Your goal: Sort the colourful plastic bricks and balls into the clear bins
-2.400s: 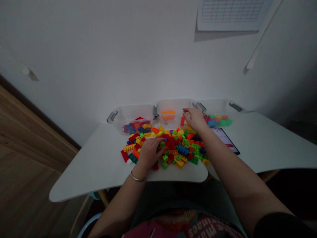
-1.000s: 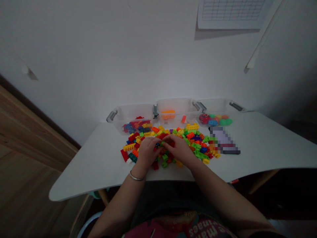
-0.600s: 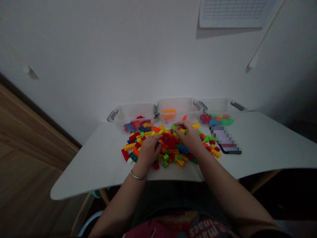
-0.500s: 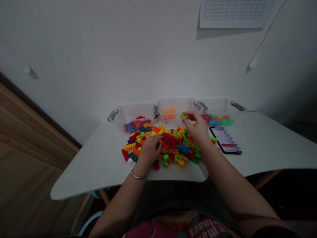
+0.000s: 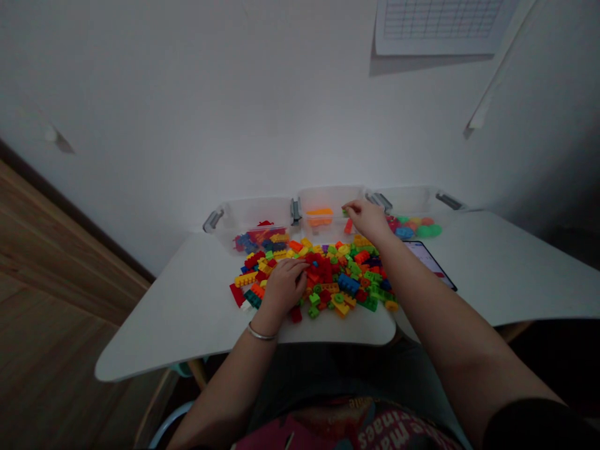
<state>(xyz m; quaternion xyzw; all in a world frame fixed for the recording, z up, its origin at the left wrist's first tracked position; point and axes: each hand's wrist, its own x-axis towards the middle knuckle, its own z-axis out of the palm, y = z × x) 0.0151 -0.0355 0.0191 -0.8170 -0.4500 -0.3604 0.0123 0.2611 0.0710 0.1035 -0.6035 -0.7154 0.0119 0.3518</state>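
Note:
A loose heap of toy building bricks (image 5: 330,287) in red, yellow, green, blue and orange covers the middle of the table. My left hand (image 5: 284,284) rests on its left part, thumb apart from the fingers, fingertips against some red bricks (image 5: 320,267). Over the middle clear bin (image 5: 332,195), my right hand (image 5: 368,219) is closed in a pinch on a small green brick (image 5: 345,212), mostly hidden by the fingers. Inside that bin lie orange bricks (image 5: 319,216); another orange piece (image 5: 348,226) shows below the fingertips.
The left clear bin (image 5: 255,206) holds red, blue and yellow pieces. Round and other coloured pieces (image 5: 422,226) fill the bottom of the right bin (image 5: 407,197). A phone (image 5: 434,265) lies right of the heap, partly behind my right forearm. The wall (image 5: 187,112) stands behind the bins.
My right hand has moved forward and slightly up with the green brick, now over the middle bin. Its forearm covers more of the phone. My left hand has barely moved.

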